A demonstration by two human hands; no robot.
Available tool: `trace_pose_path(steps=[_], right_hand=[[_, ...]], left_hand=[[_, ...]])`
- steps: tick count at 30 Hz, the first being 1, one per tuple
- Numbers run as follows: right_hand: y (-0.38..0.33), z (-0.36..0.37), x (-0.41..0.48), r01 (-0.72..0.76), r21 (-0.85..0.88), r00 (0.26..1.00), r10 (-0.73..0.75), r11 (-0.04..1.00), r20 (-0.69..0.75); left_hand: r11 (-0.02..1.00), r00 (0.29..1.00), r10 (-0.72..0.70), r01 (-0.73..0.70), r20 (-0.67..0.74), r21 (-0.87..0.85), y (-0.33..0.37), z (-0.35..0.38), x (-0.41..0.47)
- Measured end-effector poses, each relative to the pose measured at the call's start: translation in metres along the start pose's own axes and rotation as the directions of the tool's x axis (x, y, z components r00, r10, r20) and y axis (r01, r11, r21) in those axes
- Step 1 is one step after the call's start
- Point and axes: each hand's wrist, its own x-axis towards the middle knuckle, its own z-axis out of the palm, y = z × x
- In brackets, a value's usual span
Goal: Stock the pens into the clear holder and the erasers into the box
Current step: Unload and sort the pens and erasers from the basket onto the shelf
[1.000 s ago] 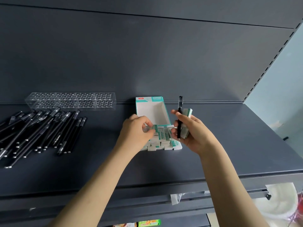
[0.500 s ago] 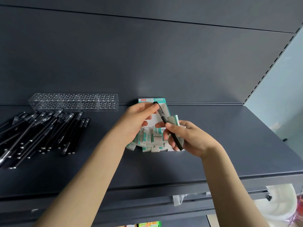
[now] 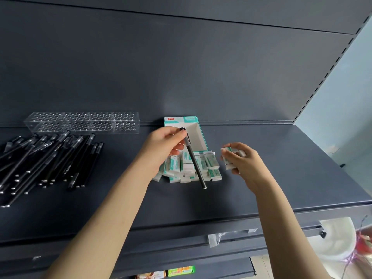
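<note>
Dark grey shelf [image 3: 261, 194] carrying everything. At back left, clear holder [image 3: 82, 122] lying lengthwise against rear wall; black pens [image 3: 50, 158] lying in loose heap just before it. At back centre, teal-and-white box [image 3: 196, 133] sitting open, wrapped erasers [image 3: 189, 168] lying heaped at its near end.

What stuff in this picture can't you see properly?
1. Head view: how many erasers the right hand holds; its fingers cover them.
2. Head view: the left part of the eraser pile, hidden behind the left hand, which grips a pen.
3. Head view: the loose pens run off the left edge, so there is no full count.
4. Head view: the print on the box is too small to read.
</note>
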Motion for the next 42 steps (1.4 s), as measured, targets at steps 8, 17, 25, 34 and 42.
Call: trace_pose_path(steps=[8,17,25,34,42], right_hand=[[0.023,0.002,0.012,0.02,-0.32,0.997,-0.044,0.947,-0.068],[0.015,-0.015,0.011,-0.126,-0.183,0.982,0.149,0.975,0.114],[0.006,-0.023,0.006,-0.207,0.0,0.976,0.207,0.978,0.073],[0.006,-0.025,0.011,-0.207,-0.146,0.976,0.214,0.967,0.034],[0.013,-0.021,0.021,-0.093,-0.308,0.992,0.116,0.947,0.057]], left_hand=[[0.968,0.998,0.063,-0.055,-0.026,0.243,0.001,0.007,-0.007],[0.963,0.997,0.051,-0.036,-0.051,0.267,0.002,0.007,-0.014],[0.965,0.996,0.038,-0.014,-0.085,0.261,-0.001,0.01,-0.014],[0.969,0.993,0.044,-0.015,-0.113,0.248,-0.001,0.01,-0.009],[0.983,0.99,0.033,-0.007,-0.137,0.186,-0.003,0.004,-0.005]])
